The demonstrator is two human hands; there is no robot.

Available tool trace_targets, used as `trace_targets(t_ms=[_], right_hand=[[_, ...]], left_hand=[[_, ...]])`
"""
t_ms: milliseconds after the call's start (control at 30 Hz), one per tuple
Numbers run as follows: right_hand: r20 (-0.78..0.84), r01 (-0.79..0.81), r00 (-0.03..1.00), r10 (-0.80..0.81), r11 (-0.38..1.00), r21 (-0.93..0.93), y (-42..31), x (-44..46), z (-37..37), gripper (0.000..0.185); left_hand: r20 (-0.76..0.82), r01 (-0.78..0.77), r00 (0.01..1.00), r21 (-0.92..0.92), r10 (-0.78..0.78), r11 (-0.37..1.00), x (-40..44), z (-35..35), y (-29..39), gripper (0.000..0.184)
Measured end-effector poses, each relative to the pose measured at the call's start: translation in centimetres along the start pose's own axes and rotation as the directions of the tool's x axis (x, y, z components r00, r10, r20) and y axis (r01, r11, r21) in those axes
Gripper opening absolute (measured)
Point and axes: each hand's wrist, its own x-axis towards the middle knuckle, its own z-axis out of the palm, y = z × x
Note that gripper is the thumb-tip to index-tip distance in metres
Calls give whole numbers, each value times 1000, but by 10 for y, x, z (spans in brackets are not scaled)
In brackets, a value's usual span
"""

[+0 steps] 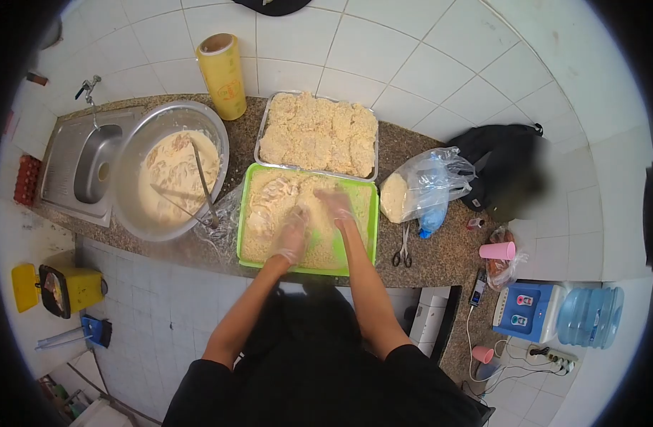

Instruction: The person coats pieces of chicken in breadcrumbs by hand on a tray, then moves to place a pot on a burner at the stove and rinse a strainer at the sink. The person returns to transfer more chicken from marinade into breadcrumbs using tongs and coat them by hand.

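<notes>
A green tray (375,235) on the counter holds pale crumbs, with battered pieces (273,203) at its left. My left hand (292,235), in a clear glove, lies on the crumbs beside those pieces; its fingers are too smeared to read. Over the crumbs right of centre is my right hand (333,205), also gloved and blurred by motion. Behind the green tray stands a metal tray (375,171) full of crumb-coated pieces (316,132). To the left, a large steel bowl (127,192) holds pieces in pale batter with tongs (202,174) leaning in it.
A yellow film roll (225,78) stands by the wall, and a sink (102,164) is at the far left. Right of the trays are a bag of crumbs (401,196), scissors (403,252) and a black bag (494,156). A water dispenser (529,309) is farther right.
</notes>
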Motion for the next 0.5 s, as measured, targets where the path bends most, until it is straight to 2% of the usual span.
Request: trace_targets(t_ms=[67, 100, 167, 200, 267, 300, 333, 367, 400, 433, 467, 500], right_hand=[[-53, 18, 998, -25, 992, -128, -25, -24, 0, 49], [-72, 25, 997, -40, 980, -196, -38, -35, -1, 52], [-113, 155, 970, -215, 906, -395, -47, -41, -7, 53], [-119, 209, 946, -302, 847, -488, -52, -44, -10, 54], [-63, 116, 971, -229, 690, -715, -108, -67, -13, 52], [-47, 74, 981, -189, 584, -808, -128, -75, -12, 52], [15, 168, 957, -291, 510, -844, -127, -76, -12, 52], [81, 255, 920, -384, 425, -869, -126, -79, -12, 51], [152, 333, 870, -470, 331, -883, -125, -82, -12, 50], [188, 370, 873, -450, 359, -857, -129, -88, -8, 52], [225, 405, 873, -432, 387, -828, -132, -95, -4, 54], [263, 439, 871, -415, 415, -797, -134, -102, -1, 56]], left_hand=[[168, 70, 983, 64, -80, 995, -7, -23, 21, 64], [133, 5, 991, 78, -15, 997, -13, -22, 20, 62], [62, -109, 993, 112, 102, 988, -28, -14, 11, 59], [27, -142, 990, 72, 140, 987, -32, -17, 7, 55], [-43, -215, 976, -8, 214, 977, -41, -21, 1, 48], [47, -156, 988, 265, 149, 952, -42, -26, 6, 47], [120, -116, 991, 520, 62, 846, -41, -37, 15, 45], [169, -97, 985, 735, -43, 671, -41, -48, 25, 44], [125, 65, 978, 576, -167, 815, -39, -59, 35, 44], [108, 233, 950, 382, -294, 894, -37, -70, 45, 44], [119, 393, 902, 169, -415, 904, -36, -77, 51, 43], [119, 396, 897, 208, -425, 894, -36, -78, 53, 49]])
